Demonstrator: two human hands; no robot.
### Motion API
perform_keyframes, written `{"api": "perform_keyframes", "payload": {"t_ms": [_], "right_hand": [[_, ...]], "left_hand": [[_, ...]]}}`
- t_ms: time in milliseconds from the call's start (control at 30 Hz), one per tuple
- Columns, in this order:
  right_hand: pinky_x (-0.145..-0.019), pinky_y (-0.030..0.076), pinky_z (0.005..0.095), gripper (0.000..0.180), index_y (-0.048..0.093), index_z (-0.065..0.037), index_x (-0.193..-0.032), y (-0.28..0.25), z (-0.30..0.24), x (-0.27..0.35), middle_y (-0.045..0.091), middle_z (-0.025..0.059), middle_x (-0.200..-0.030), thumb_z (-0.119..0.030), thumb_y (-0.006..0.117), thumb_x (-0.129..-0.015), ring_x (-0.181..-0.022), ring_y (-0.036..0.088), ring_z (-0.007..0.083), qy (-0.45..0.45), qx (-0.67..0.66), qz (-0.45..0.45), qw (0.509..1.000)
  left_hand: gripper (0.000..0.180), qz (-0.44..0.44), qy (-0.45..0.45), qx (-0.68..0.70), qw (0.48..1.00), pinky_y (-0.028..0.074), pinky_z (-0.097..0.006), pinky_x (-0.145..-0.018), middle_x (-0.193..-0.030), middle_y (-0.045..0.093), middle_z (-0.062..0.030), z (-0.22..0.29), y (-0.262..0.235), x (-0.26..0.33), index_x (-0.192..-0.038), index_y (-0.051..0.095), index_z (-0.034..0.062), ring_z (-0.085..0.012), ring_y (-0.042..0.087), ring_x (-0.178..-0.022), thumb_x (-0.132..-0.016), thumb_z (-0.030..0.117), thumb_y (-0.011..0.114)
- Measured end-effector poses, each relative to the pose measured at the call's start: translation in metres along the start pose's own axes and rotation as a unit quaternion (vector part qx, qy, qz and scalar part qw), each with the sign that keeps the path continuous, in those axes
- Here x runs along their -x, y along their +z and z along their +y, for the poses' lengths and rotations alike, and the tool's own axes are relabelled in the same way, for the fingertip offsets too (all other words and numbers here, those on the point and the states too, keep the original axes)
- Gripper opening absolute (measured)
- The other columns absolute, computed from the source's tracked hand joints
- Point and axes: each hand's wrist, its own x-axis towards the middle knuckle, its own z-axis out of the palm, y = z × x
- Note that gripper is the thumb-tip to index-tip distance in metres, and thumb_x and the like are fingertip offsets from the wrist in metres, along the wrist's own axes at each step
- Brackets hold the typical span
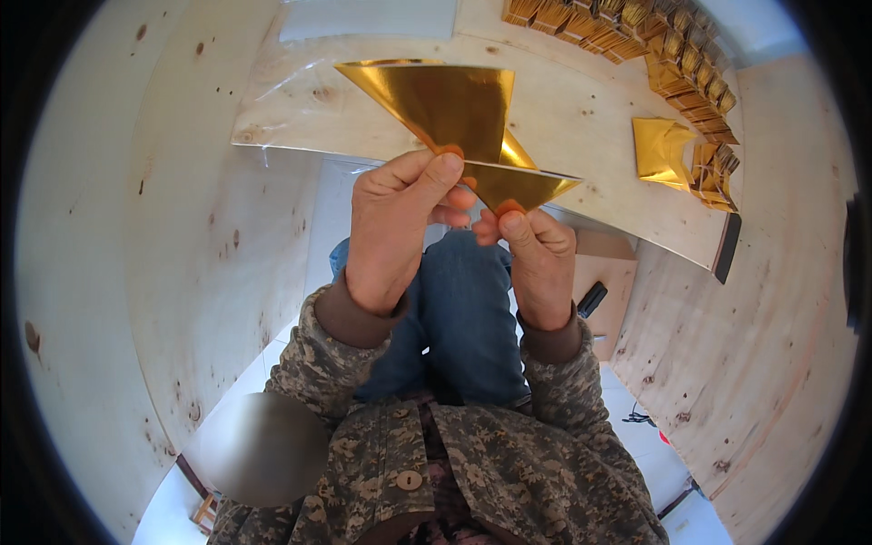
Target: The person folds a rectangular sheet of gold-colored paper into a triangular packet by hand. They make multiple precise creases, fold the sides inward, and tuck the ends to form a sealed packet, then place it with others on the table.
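Observation:
A sheet of shiny gold foil paper [454,98], partly folded into triangular flaps, is held up in front of me above the near edge of the table. My left hand [400,204] pinches it near the middle between thumb and fingers. With thumb and fingertips, my right hand [538,250] grips the lower point of a smaller triangular flap [522,186]. Both hands are closed on the same sheet, a short way apart. The fingers behind the paper are partly hidden.
Rows of folded gold paper pieces [627,32] line the table's far right. Nearer stands a loose gold folded piece [661,150]. The pale wooden table [581,118] has a clear plastic sheet [363,18] at its far left. Wooden panels [218,209] rise on both sides.

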Motion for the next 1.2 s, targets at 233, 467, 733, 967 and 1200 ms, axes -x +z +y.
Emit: {"api": "perform_keyframes", "payload": {"t_ms": [233, 467, 733, 967, 1200], "right_hand": [[-0.079, 0.055, 0.0269, 0.018, 0.071, 0.005, -0.097, -0.011, 0.005, -0.022, 0.073, 0.0088, -0.087, -0.013, 0.072, -0.096, -0.083, 0.069, 0.014, -0.008, -0.021, -0.022, 0.999], [-0.079, 0.053, 0.026, 0.016, 0.071, 0.003, -0.094, -0.008, 0.012, -0.03, 0.072, 0.0057, -0.088, -0.013, 0.072, -0.096, -0.083, 0.065, 0.0105, 0.007, -0.023, 0.004, 1.0], [-0.075, 0.047, 0.0228, 0.016, 0.068, 0.001, -0.095, -0.02, 0.017, -0.05, 0.067, 0.0018, -0.09, -0.014, 0.071, -0.097, -0.08, 0.058, 0.0071, -0.063, 0.002, 0.002, 0.998], [-0.086, 0.05, 0.0272, 0.019, 0.067, -0.001, -0.114, -0.029, 0.015, -0.058, 0.07, 0.0053, -0.106, -0.012, 0.066, -0.098, -0.091, 0.062, 0.0111, 0.013, 0.032, 0.045, 0.998], [-0.091, 0.05, 0.0284, 0.033, 0.063, -0.001, -0.123, -0.047, 0.001, -0.07, 0.067, 0.0081, -0.117, 0.0, 0.07, -0.09, -0.103, 0.062, 0.0155, -0.155, 0.223, 0.138, 0.952]], "left_hand": [[0.022, 0.004, -0.007, 0.01, 1.0, 0.056, -0.023, -0.063, -0.085, 0.073, -0.007, -0.002, -0.007, -0.02, -0.104, 0.073, 0.0, -0.0102, 0.069, -0.075, -0.098, 0.02, 0.07], [0.023, -0.001, -0.007, -0.004, 1.0, 0.056, -0.023, -0.063, -0.089, 0.073, -0.0077, -0.008, -0.01, -0.031, -0.107, 0.073, -0.0008, -0.0105, 0.069, -0.076, -0.098, 0.02, 0.069], [0.022, 0.005, 0.005, -0.017, 1.0, 0.057, -0.021, -0.061, -0.09, 0.074, -0.0095, -0.006, -0.012, -0.041, -0.11, 0.071, -0.0007, -0.0095, 0.069, -0.072, -0.1, 0.018, 0.066], [0.016, 0.016, 0.227, -0.147, 0.963, 0.056, -0.024, -0.071, -0.091, 0.075, -0.0097, -0.011, -0.017, -0.062, -0.107, 0.074, -0.0038, -0.0135, 0.07, -0.08, -0.094, 0.004, 0.068], [0.027, -0.087, 0.493, -0.39, 0.773, 0.058, -0.03, -0.089, -0.116, 0.073, -0.0162, -0.014, -0.034, -0.121, -0.113, 0.073, -0.0011, -0.0244, 0.072, -0.102, -0.087, -0.006, 0.068]]}}
